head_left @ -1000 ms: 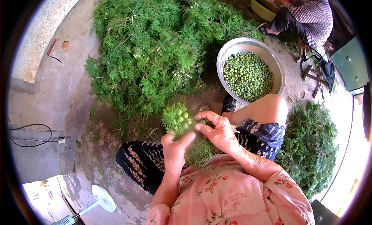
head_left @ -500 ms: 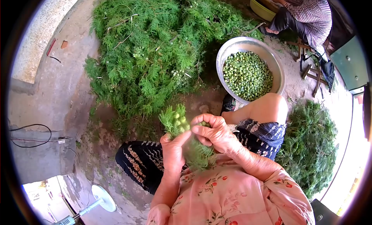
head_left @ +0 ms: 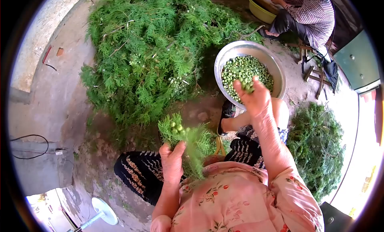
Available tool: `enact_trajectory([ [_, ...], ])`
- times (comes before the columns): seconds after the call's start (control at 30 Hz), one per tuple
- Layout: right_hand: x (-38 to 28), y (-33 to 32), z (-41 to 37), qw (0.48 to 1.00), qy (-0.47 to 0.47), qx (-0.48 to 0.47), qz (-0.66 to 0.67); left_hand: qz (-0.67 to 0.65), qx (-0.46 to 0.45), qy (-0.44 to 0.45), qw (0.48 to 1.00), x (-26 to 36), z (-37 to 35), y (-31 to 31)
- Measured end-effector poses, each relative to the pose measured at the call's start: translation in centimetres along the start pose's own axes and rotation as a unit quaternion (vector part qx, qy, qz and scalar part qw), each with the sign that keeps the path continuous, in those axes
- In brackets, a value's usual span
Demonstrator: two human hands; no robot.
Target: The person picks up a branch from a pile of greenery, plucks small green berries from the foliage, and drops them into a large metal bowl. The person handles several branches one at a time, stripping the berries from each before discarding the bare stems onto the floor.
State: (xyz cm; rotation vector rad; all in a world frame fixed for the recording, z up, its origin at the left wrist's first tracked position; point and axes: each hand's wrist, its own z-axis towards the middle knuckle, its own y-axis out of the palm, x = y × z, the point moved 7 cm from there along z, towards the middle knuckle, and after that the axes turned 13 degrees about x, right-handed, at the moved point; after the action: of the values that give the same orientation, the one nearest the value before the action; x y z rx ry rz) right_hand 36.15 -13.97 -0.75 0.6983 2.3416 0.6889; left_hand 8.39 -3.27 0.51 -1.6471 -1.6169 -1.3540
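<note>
My left hand (head_left: 173,162) is closed on a leafy green conifer sprig (head_left: 176,130) above my lap. Several round green cones show near the sprig's top, and its trailing part is blurred. My right hand (head_left: 257,99) reaches over the near side of a metal basin (head_left: 221,58). Loose green cones (head_left: 248,87) show between its thumb and fingers, which are partly apart. More green cones (head_left: 244,66) fill the basin's bottom; my right hand hides some of them.
A big heap of conifer branches (head_left: 144,52) lies ahead, and a smaller pile (head_left: 318,148) at right. Another person (head_left: 308,20) sits at the upper right by a yellow tub (head_left: 260,10). A wooden stool (head_left: 318,76) stands nearby, a white fan (head_left: 104,211) at lower left.
My right hand has left the sprig and moved forward and right over the basin, carrying cones. My left hand still grips the sprig, now slightly lower and farther left.
</note>
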Motion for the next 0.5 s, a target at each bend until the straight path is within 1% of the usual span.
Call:
enact_trajectory([
  [0.03, -1.4, 0.1, 0.5, 0.999, -0.013, 0.013, 0.04, -0.006, 0.006, 0.009, 1.0, 0.2, -0.1, 0.1],
  [0.1, -3.6, 0.6, 0.5, 0.996, -0.079, -0.037, 0.004, -0.017, 0.02, 0.024, 0.999, 0.6, -0.2, 0.3],
  [0.13, -4.1, 0.0, 1.6, 0.996, -0.052, -0.034, 0.06, -0.021, 0.02, 0.017, 0.999, 0.6, -0.2, 0.2],
  [0.17, -4.7, -0.6, 2.3, 0.995, -0.047, -0.043, 0.072, -0.018, 0.014, 0.022, 0.999, 0.6, -0.2, 0.1],
  [0.23, -5.5, -1.3, 2.6, 0.995, -0.072, -0.046, 0.057, -0.01, 0.001, 0.029, 1.0, 0.1, 0.2, -0.3],
  [0.3, -5.0, -1.3, 2.1, 0.992, -0.061, -0.069, 0.084, -0.021, -0.006, 0.007, 1.0, -0.4, 0.3, -0.5],
  [0.37, -3.6, -1.3, 0.9, 0.996, -0.064, -0.049, 0.036, -0.043, -0.012, -0.013, 0.999, -0.1, 0.0, 0.3],
  [0.4, -2.4, -0.5, -0.5, 0.99, -0.088, -0.094, -0.055, -0.034, 0.014, -0.021, 0.999, 0.1, -0.3, 0.5],
  [0.43, -1.1, 0.0, -2.2, 0.973, -0.111, -0.138, -0.145, -0.037, -0.015, -0.009, 0.999, -0.1, 0.0, 0.5],
  [0.5, 2.1, 2.0, -6.6, 0.927, -0.146, -0.208, -0.276, -0.033, -0.027, 0.002, 0.999, -0.1, 0.1, 0.7],
])
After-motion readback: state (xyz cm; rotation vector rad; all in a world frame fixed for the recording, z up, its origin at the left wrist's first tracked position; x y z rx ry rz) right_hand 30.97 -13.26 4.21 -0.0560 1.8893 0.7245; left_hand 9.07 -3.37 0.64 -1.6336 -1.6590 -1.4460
